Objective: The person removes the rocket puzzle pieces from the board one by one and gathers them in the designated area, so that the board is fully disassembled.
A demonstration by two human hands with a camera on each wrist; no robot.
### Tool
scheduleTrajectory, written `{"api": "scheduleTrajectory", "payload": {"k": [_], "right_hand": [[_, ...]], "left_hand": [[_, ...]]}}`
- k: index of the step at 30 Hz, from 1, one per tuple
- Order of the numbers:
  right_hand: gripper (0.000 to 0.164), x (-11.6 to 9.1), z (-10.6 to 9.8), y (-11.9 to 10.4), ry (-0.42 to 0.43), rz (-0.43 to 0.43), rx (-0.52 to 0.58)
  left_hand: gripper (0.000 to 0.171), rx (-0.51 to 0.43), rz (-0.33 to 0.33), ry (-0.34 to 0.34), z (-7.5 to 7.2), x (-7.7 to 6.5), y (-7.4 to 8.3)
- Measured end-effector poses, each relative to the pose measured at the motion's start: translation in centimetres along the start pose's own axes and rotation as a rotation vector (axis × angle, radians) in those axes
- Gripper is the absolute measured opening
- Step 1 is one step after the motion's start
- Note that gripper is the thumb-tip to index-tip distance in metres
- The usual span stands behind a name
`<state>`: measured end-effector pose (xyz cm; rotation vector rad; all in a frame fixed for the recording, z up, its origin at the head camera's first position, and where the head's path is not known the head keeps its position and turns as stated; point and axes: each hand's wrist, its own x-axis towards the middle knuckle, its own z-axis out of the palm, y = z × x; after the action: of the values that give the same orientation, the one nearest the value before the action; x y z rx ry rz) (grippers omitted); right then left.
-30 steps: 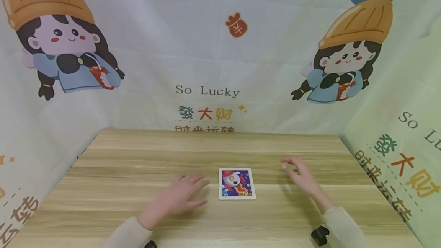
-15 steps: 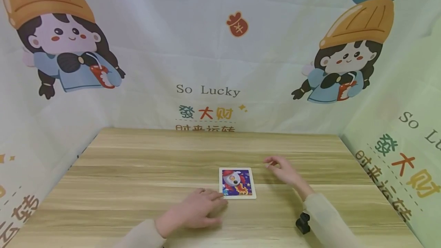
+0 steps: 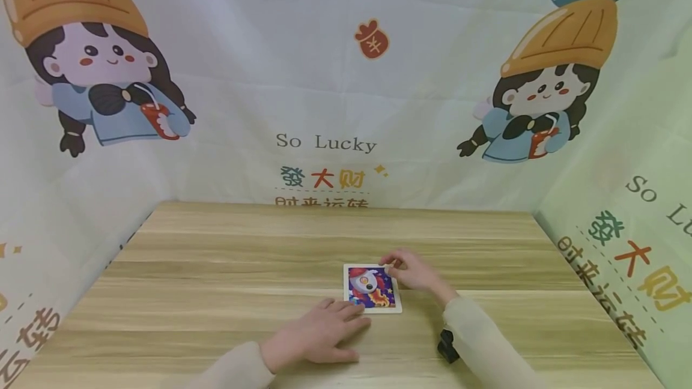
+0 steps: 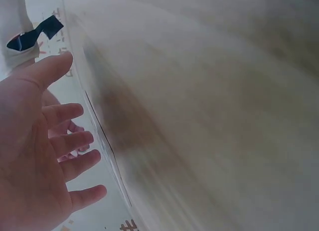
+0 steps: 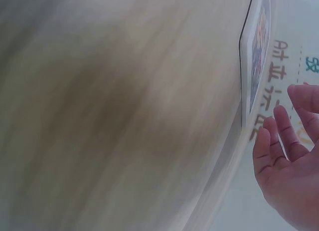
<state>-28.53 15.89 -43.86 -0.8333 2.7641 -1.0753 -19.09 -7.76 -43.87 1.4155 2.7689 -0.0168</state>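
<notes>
A square picture board (image 3: 370, 286) with a white border and a cartoon rocket trailing flames lies flat on the wooden table. Seen edge-on in the right wrist view, the board (image 5: 255, 56) shows some thickness. My left hand (image 3: 323, 332) is at its lower left corner, straight fingertips overlapping the near edge. In the left wrist view that hand (image 4: 30, 151) spreads its fingers, thumb apart. My right hand (image 3: 415, 272) reaches the upper right corner, with thumb and forefinger bent over it. The right wrist view shows its fingers (image 5: 283, 123) loosely bent and apart.
The wooden table (image 3: 216, 257) runs back to a pale printed cloth (image 3: 270, 77) that also hangs at both sides. A black wrist device (image 3: 447, 347) sits under the right sleeve (image 3: 483, 341).
My right hand has moved left from the table's right side to the board's upper right corner. The left hand has come right and nearer, onto the board's lower left edge. The board lies still.
</notes>
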Motion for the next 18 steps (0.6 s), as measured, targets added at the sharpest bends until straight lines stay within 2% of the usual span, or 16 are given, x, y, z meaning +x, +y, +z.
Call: {"api": "scheduleTrajectory", "payload": {"k": [9, 15, 18], "right_hand": [[0.021, 1.6, 1.4, -1.3, -0.065, 0.027, -0.045], [0.027, 2.6, 2.4, -1.5, -0.096, -0.015, -0.067], [0.026, 2.9, 2.8, -1.7, -0.107, -0.004, -0.066]], "left_hand": [[0.067, 0.047, -0.029, 0.007, 0.4, 0.5, 0.1], [0.072, 0.033, -0.069, -0.029, 0.2, 0.6, 0.2], [0.072, 0.032, -0.076, -0.047, 0.1, 0.6, 0.2]]}}
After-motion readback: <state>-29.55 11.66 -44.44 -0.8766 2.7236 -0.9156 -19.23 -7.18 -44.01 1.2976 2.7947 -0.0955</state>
